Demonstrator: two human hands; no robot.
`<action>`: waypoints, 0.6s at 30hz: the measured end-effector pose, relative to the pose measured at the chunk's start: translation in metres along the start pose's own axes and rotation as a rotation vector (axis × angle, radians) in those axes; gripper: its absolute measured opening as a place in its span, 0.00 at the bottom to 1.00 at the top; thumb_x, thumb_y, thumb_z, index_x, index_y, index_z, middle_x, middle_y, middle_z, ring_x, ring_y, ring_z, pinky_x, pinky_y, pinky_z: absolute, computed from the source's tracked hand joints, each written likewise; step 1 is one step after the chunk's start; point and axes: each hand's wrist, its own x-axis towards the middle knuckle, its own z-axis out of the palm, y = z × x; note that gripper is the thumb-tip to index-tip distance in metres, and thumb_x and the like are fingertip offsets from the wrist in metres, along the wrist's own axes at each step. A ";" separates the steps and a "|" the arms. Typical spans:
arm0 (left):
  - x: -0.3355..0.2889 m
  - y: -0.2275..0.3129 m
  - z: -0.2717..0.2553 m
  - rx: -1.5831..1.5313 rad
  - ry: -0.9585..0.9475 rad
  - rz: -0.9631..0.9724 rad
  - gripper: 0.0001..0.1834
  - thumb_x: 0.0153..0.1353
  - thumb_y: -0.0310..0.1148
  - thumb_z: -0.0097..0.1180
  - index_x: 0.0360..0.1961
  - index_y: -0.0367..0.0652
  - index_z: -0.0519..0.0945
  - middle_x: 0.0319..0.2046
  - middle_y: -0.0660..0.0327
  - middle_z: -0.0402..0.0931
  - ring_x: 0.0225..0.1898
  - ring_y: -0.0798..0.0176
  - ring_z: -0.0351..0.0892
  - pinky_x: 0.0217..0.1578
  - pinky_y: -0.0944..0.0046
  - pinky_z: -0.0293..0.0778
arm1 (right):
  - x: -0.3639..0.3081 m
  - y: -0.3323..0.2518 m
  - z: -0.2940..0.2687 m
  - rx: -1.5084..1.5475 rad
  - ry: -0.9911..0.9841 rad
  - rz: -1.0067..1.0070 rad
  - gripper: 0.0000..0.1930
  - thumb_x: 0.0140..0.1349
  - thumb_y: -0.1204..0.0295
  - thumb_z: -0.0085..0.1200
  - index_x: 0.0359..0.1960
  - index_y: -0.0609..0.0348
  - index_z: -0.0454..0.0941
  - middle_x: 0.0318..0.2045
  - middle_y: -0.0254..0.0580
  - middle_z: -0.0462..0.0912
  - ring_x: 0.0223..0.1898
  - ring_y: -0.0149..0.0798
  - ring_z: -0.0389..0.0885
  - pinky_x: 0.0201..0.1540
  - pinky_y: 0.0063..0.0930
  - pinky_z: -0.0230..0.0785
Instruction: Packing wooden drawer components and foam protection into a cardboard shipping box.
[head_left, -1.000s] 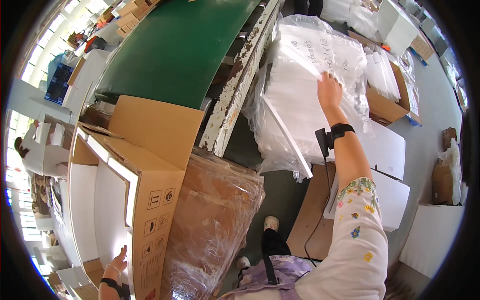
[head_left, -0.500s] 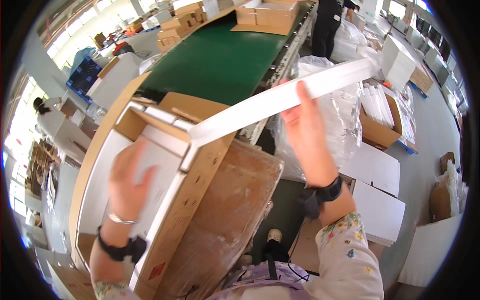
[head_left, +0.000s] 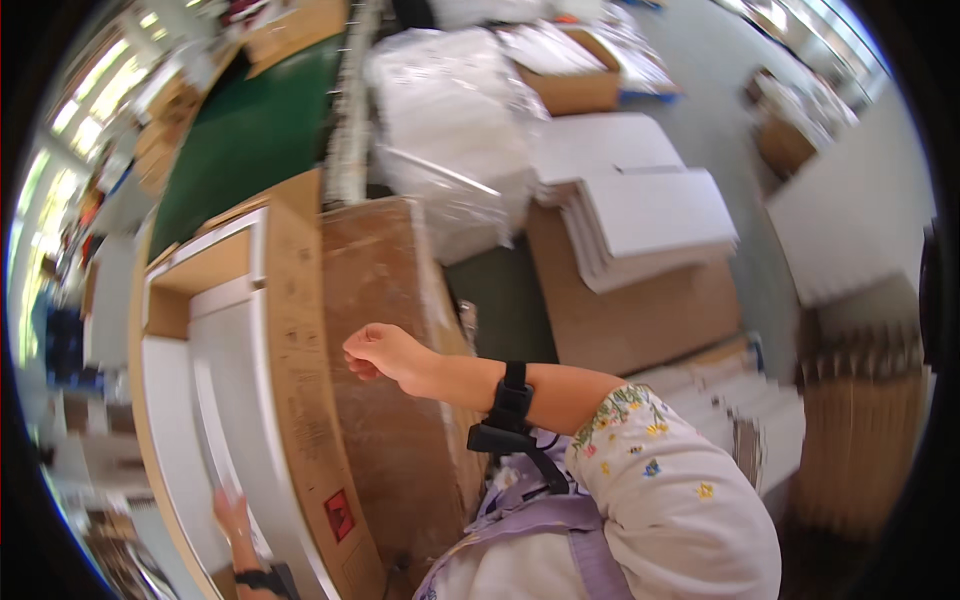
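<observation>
My left hand is down inside a long open cardboard box at the left. Its fingers are closed around the lower part of a long white strip, which lies lengthwise over a white panel in the box. Small blur hides the exact grip. My right hand hovers over a brown, plastic-wrapped carton beside the box, fingers curled in and nothing visible in them. White pieces line the box's inner walls.
Beyond the box runs a green conveyor belt. To the right stand a plastic-wrapped white stack, stacked white boards on cardboard, and an open carton of white pieces. Stacked brown cardboard is at the far right.
The white strip has gone from my raised right hand down into the box, where my left hand now has it. My right hand has drawn back and closed. The view has swung right.
</observation>
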 end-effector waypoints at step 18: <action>0.038 0.367 -0.046 -0.292 0.036 0.639 0.17 0.55 0.32 0.45 0.44 0.35 0.67 0.37 0.56 0.72 0.40 0.61 0.70 0.41 0.67 0.66 | -0.586 0.339 -0.465 0.311 1.933 0.050 0.05 0.49 0.72 0.46 0.19 0.57 0.72 0.13 0.41 0.71 0.13 0.37 0.70 0.12 0.31 0.61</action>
